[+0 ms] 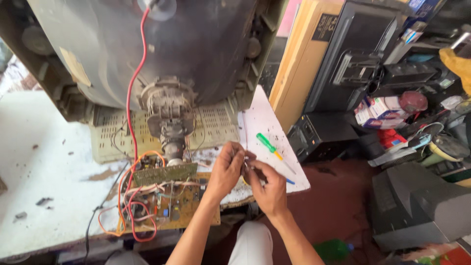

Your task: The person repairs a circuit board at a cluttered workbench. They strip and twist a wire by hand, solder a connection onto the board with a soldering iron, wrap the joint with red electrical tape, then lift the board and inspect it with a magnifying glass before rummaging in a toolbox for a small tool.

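Repair workshop: opened television (162, 54), circuit board (169, 203), screwdriver (271, 147).

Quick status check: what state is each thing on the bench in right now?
Picture tube: casing off, neck exposed, red wire attached.
Circuit board: out on the white bench, flat, wires still connected.
Green screwdriver: lying loose, untouched.
Left hand: fingers pinched on a small part, too small to identify.
Right hand: fingers meeting the left hand's at that part.

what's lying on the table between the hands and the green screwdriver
Nothing, in the head view: a short bare strip of white table separates the left hand and right hand from the green screwdriver.
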`<state>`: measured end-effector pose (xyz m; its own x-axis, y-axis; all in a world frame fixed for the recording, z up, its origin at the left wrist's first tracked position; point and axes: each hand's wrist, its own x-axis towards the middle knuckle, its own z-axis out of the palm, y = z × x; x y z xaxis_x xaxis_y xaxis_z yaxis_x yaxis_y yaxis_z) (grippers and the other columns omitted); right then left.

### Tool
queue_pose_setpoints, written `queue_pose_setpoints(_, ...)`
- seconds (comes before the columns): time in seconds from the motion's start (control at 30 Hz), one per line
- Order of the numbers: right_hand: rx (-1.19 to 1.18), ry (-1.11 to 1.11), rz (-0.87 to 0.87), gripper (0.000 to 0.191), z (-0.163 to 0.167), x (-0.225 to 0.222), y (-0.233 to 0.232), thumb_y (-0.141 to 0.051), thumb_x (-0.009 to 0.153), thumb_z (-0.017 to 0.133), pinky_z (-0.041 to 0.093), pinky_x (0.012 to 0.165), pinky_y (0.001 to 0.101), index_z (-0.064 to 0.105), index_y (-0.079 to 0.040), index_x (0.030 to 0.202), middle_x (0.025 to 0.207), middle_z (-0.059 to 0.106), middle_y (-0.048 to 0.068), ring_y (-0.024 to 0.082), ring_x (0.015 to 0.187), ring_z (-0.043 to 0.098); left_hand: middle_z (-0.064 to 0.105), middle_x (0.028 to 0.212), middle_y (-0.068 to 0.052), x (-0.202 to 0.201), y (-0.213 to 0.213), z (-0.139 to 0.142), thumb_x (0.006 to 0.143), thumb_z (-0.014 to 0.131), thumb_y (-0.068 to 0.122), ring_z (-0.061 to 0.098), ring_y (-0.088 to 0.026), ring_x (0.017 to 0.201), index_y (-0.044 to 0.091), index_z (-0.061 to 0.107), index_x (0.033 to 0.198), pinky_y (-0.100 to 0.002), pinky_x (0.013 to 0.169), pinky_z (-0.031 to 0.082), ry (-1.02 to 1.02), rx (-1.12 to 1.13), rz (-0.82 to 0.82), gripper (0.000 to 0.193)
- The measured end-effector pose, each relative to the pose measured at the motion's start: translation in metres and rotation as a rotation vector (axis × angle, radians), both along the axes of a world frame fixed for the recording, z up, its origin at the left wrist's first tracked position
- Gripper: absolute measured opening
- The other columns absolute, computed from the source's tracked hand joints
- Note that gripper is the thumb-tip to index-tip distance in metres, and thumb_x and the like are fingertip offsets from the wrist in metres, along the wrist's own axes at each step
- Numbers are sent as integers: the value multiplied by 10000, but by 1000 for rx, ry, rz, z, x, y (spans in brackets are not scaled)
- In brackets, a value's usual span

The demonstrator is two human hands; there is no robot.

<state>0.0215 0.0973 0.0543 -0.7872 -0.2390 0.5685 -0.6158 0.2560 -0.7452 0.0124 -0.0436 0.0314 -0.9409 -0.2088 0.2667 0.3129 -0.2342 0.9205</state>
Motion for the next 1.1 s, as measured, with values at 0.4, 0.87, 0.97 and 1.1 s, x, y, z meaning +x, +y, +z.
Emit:
queue_pose_setpoints(0.4, 521, 718, 200, 397, 52, -34, 31, 3, 843, 680, 592, 794, 352, 679, -35, 1238, 1185, 727, 126, 267, 956, 727, 660, 737, -100, 24, -7, 31, 987, 530, 120, 641, -204, 689, 43, 535, 1027, -360, 670, 520, -22, -481, 47, 87)
queue_pose_setpoints(0.87, 822, 937, 249, 281, 57, -50, 43, -125, 876, 631, 552, 757, 369, 703, 29, 1100, 1000, 672, 116, 270, 910, 671, 677, 742, -143, 23, -11, 37, 949, 561, 116, 654, -309, 656, 34, 554, 1011, -429, 622, 513, -79, -538, -20, 103)
queue_pose_setpoints(0.97, 554, 422, 228, 209, 35, -48, 35, -118, 918, 627, 543, 724, 364, 708, 33, 1037, 914, 665, 105, 255, 832, 658, 692, 804, -197, 19, -7, 22, 964, 580, 106, 676, -384, 760, 18, 552, 1037, -443, 663, 531, 135, -570, 61, 117)
queue_pose_setpoints(1.1, 75, -882, 398, 230, 8, -65, 35, -145, 960, 613, 552, 706, 350, 708, 36, 1065, 904, 682, 116, 245, 811, 678, 659, 834, -245, 16, -7, 3, 1021, 572, 91, 626, -473, 848, -6, 512, 1052, -465, 688, 497, 168, -628, 79, 118)
